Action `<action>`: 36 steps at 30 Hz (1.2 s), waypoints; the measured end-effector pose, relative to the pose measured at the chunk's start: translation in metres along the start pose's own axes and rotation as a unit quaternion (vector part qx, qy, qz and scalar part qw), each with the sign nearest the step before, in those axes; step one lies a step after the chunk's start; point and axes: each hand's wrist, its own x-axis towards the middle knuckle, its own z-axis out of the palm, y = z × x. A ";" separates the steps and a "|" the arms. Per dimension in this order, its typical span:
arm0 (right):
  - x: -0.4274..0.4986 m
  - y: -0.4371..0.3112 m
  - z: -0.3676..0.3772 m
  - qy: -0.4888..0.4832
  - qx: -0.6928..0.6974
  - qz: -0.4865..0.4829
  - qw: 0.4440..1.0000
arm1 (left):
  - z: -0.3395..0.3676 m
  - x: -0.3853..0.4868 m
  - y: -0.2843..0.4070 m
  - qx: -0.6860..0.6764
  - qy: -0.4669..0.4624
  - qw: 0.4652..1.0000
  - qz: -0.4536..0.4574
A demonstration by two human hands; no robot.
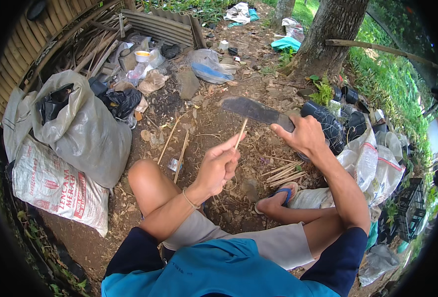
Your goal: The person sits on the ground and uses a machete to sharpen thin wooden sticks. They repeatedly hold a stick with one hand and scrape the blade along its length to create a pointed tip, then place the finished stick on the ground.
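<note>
A thin wooden stick (241, 134) points up out of my left hand (219, 167), whose fingers are closed around its lower part. My right hand (306, 134) grips a broad, dark-bladed machete (258, 110) at its near end; the grip itself is mostly hidden by the fingers. The blade lies just beyond the stick's upper tip, and I cannot tell whether they touch. Several cut sticks (284, 173) lie in a loose pile on the soil near my sandalled foot (278, 196). Two longer split strips (182, 156) rest on the ground beyond my bent knee.
Large plastic sacks (89, 130) stand at the left, one printed. Black plant pots (317, 113) and white sacks (356, 159) are at the right. A tree trunk (328, 33), corrugated sheets (159, 28) and a flat stone (187, 84) lie farther off. Shavings litter the soil.
</note>
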 end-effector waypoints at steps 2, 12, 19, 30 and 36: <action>0.001 0.004 -0.001 -0.054 0.010 -0.025 0.998 | 0.002 0.000 0.000 0.001 -0.018 1.000 -0.001; 0.007 0.032 0.000 -0.089 0.085 0.152 0.981 | -0.007 -0.002 0.007 -0.090 -0.072 0.993 -0.015; -0.014 0.018 0.006 -0.193 0.516 0.162 0.819 | -0.008 0.010 -0.001 -0.166 -0.095 0.981 -0.018; -0.033 -0.021 0.004 -0.253 0.561 0.141 0.776 | -0.026 0.031 -0.027 -0.259 -0.077 0.959 0.085; -0.042 -0.026 0.015 -0.289 0.490 0.111 0.815 | -0.028 0.032 -0.025 -0.226 -0.018 0.966 0.126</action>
